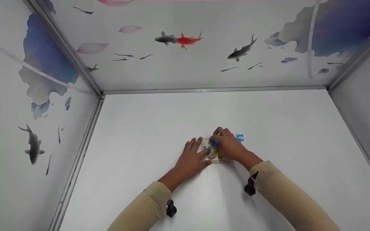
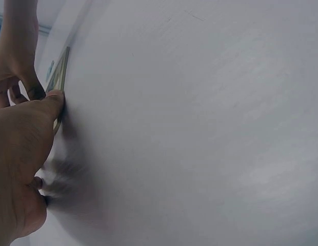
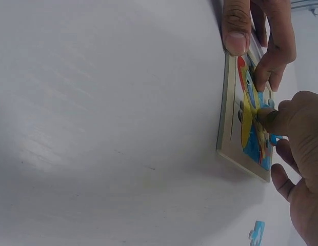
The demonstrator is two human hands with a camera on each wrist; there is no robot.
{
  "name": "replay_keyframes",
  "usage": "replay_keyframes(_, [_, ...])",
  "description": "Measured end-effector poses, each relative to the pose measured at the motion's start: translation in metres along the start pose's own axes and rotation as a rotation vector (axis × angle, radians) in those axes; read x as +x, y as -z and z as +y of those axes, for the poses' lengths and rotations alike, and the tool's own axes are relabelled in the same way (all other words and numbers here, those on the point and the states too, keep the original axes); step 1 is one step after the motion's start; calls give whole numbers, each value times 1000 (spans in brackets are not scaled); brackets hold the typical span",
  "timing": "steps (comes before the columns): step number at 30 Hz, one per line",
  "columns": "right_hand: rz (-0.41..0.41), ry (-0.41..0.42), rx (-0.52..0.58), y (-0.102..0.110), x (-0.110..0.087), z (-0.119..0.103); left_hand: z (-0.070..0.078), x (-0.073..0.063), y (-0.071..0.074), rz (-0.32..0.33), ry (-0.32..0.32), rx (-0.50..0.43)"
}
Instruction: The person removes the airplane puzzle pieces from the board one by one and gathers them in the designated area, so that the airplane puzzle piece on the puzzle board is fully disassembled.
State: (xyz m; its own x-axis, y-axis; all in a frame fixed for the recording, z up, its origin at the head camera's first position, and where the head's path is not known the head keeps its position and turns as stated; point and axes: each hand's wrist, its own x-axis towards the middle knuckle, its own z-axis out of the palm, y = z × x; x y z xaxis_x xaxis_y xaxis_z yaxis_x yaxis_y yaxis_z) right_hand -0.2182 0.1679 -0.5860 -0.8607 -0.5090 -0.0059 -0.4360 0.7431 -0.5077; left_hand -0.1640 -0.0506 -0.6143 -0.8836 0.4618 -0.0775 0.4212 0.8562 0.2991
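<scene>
A small wooden jigsaw puzzle board [image 1: 218,161] with a pale frame lies on the white table, its yellow, blue and red picture partly filled in. My left hand [image 1: 189,160] rests at its left side, fingers extended; the thumb [image 3: 236,38] presses on the near edge of the frame. Over the board, my right hand [image 1: 231,146] has bent fingers and pinches a blue puzzle piece [image 1: 215,142], its thumb low against the picture. The fingers hide much of that piece. Beyond the right hand lies a loose blue piece [image 1: 239,138], also seen in the right wrist view.
White panels printed with fish and petals [image 1: 188,40] enclose the table [image 1: 140,128] at the back and both sides. Metal strips [image 1: 201,90] run along their joints with the tabletop. A small black camera mount [image 1: 251,187] hangs at each wrist.
</scene>
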Motion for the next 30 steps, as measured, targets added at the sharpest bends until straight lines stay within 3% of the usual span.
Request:
replay_keyframes(14, [-2, 85, -76, 1, -2, 4, -1, -1, 0, 19, -44, -8])
replay_keyframes(20, [44, 105, -96, 3, -4, 9, 0, 1, 1, 15, -38, 19])
replay_keyframes(30, [74, 41, -59, 21, -16, 28, 0, -1, 1, 7, -17, -11])
